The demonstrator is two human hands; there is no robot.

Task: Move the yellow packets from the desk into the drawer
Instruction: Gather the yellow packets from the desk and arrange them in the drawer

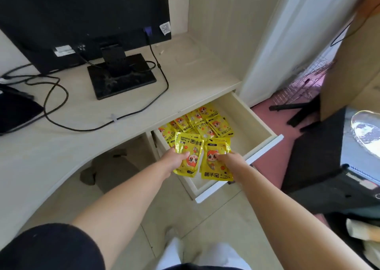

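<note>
Left hand [174,159] over the open drawer [265,124], fingers pinching a yellow hand-warmer packet [190,156]. Just beside, right hand [231,158], fingers pinching a second packet [216,163]. Behind both, a heap of packets [197,124] inside the drawer, under the bench [185,78] edge.

A pale wood desk [185,72] curves away beyond and to the left of my hands. On it, far ahead of my left hand [174,161], stands a black monitor [82,19] on a flat square base [121,76], with black cables [57,97] looping across the desktop to the left. Under the desk edge, an open drawer [261,124] sits directly beneath both my hands. A heap of yellow packets [201,121] lies on its floor, just past my right hand [232,158].
</note>
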